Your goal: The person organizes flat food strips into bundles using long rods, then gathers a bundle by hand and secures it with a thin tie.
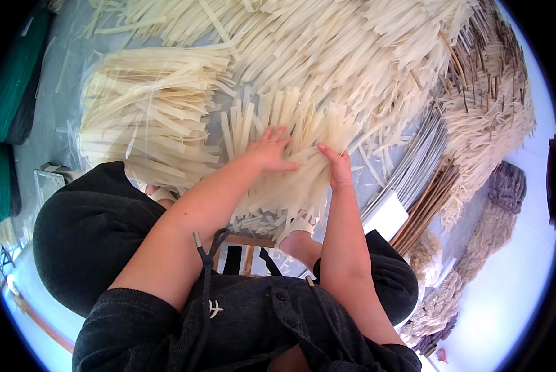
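Note:
Pale cream, flat, noodle-like strips (288,189) lie in a loose bundle in front of my lap. My left hand (269,150) rests on them with its fingers spread. At the bundle's right side, my right hand (338,167) grips some strips, thumb on top; its other fingers are mostly hidden. Left of the bundle lies a thick stack of similar strips (151,105), with clear plastic around it.
A wide heap of pale strips (352,49) spreads across the far side. Grey metal rods (417,164) and brown sticks (428,201) lie at the right, beside a white block (385,217). Green bundles (14,80) stand at the far left. Shaggy fibre piles (442,304) line the right.

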{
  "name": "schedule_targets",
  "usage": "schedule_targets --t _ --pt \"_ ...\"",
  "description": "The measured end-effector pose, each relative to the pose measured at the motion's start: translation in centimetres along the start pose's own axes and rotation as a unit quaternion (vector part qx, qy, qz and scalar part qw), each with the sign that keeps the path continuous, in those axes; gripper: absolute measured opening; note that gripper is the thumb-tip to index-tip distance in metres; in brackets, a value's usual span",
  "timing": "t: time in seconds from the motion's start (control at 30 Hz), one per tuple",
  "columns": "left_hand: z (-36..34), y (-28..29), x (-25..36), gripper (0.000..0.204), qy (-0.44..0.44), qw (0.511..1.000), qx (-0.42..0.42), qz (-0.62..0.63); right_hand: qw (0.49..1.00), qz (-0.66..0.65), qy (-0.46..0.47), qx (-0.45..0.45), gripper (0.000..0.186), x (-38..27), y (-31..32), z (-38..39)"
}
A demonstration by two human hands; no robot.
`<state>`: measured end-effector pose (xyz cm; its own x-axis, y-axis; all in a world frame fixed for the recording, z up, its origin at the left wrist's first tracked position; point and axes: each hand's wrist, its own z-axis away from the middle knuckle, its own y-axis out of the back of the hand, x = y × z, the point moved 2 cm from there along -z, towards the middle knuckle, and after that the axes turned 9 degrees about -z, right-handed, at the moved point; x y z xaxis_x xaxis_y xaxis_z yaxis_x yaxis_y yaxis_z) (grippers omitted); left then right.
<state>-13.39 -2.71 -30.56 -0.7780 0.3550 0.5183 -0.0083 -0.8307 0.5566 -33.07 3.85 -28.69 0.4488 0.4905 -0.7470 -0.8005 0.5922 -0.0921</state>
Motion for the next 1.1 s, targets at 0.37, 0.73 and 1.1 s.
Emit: schedule_targets --t 0.37,0.73,1.1 --pt "0.2 -1.8 0.3 0.049 -0.105 0.917 0.249 0.293 0.999 0.036 0.013 -0.035 0.057 -1.4 -1.6 2.4" --pt "-1.8 1.5 2.8 0.078 -0.019 0.791 0.109 0.602 0.977 0.152 0.107 -0.105 0.062 0.0 -5.6 1.6" --pt "-5.8 -5.7 -3.1 0.078 -0.014 0.841 0.102 0.531 0.992 0.065 0.103 -0.035 0.065 -4.3 -3.3 1.9"
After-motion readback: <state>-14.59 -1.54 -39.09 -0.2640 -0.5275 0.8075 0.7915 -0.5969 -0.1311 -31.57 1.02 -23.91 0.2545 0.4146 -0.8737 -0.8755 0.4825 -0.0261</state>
